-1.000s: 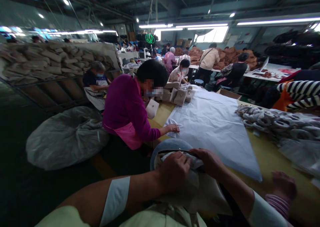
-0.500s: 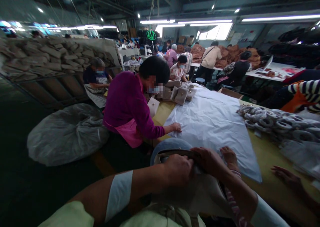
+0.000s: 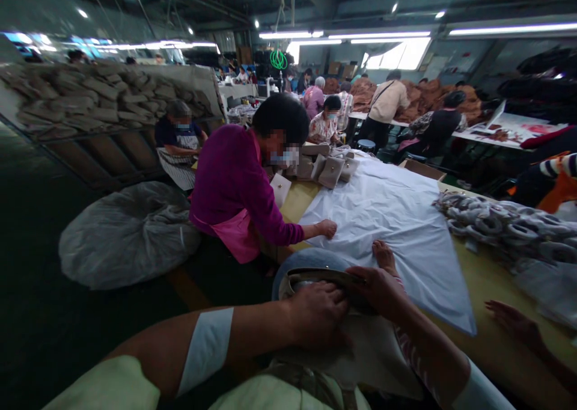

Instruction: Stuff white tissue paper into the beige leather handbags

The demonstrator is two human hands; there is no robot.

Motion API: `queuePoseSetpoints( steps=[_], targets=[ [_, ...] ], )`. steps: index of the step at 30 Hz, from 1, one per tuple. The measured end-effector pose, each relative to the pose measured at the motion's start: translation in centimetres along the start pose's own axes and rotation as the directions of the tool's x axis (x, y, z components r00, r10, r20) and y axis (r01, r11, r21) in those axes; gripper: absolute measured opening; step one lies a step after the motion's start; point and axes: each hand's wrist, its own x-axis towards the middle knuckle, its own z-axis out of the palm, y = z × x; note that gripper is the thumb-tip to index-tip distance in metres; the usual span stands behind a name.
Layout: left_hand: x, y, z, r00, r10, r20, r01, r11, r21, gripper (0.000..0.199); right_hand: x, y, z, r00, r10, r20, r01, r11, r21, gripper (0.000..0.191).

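Beside the yellow surface and its white sheet, we hold a beige bag close in front of us; our right hand grips its rim, while our left hand lies at the opening, whether clasping anything we cannot tell.
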Motion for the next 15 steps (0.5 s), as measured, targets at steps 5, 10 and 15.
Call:
queuePoseSetpoints(
  steps=[5,10,15],
  targets=[
    [-2.1,1.0,-2.1,0.961,-0.269,0.071,0.264,0.962,0.074,0.051,-0.1,-0.5,-0.4,0.995,0.071,0.067,-0.074,0.996,0.05,0.02],
    [-1.7,0.5,-2.4,0.848,-0.386,0.363,0.412,0.911,0.008,0.066,0.3,-1.3,-0.7,0.984,0.093,0.151,-0.108,0.99,0.094,0.021],
    [-1.1,0.5,-2.7,0.898,-0.363,0.247,0.383,0.923,-0.037,0.058,0.1,-1.0,-0.7,0.979,0.085,0.186,-0.107,0.988,0.111,0.025]
  ],
)
